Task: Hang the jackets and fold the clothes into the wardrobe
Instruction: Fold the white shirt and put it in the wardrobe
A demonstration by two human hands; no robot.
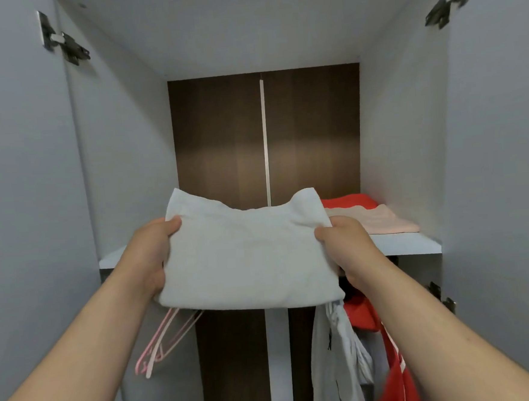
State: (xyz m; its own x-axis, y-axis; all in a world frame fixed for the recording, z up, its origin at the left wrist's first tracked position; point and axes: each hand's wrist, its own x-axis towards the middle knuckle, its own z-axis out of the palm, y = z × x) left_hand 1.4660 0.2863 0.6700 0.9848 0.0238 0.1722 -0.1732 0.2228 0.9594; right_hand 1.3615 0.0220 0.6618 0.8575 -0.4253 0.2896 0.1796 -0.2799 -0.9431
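A folded white garment [248, 257] is held level in front of the wardrobe shelf [407, 243]. My left hand [149, 255] grips its left edge, thumb on top. My right hand [347, 244] grips its right edge the same way. The garment's far end reaches over the shelf's front edge. On the shelf's right side lie a folded pink garment [380, 222] and a folded red garment [351, 202] behind it. Below the shelf hang a white jacket [334, 361] and a red jacket [394, 376].
Empty pink hangers [160, 345] hang under the shelf at the left. Both wardrobe doors stand open at either side, with metal hinges [64, 42] near the top. The brown back panel [221, 140] closes the compartment.
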